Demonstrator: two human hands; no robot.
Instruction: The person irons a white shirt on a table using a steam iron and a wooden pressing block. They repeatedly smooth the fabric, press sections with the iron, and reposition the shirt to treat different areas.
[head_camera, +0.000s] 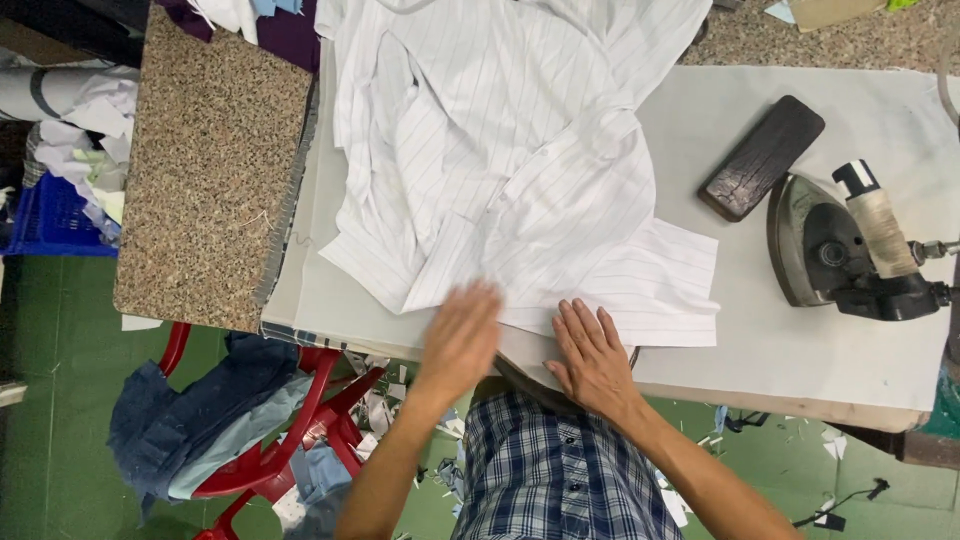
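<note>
My left hand (462, 335) lies flat and open at the near edge of the ironing table (800, 340), with the fingers on the hem of the striped shirt (520, 170); it looks blurred, and it grasps nothing. My right hand (592, 355) is just beside it, also open, palm down, pressing the same near hem of the shirt, with no grip on the cloth. The shirt is white with thin dark stripes and it spreads from the near edge to the far edge of the table, more toward the left side, crumpled in the middle. Near the right edge of the table stands an old dark iron (850, 250) with a wrapped handle, well apart from my hands. Just behind it, a dark wooden block (762, 157) lies tilted on the pad. At the left edge, a speckled stone slab (210, 160) touches the table side. Under it, on the green floor, a red plastic chair (290, 440) carries blue clothes (200, 410).
</note>
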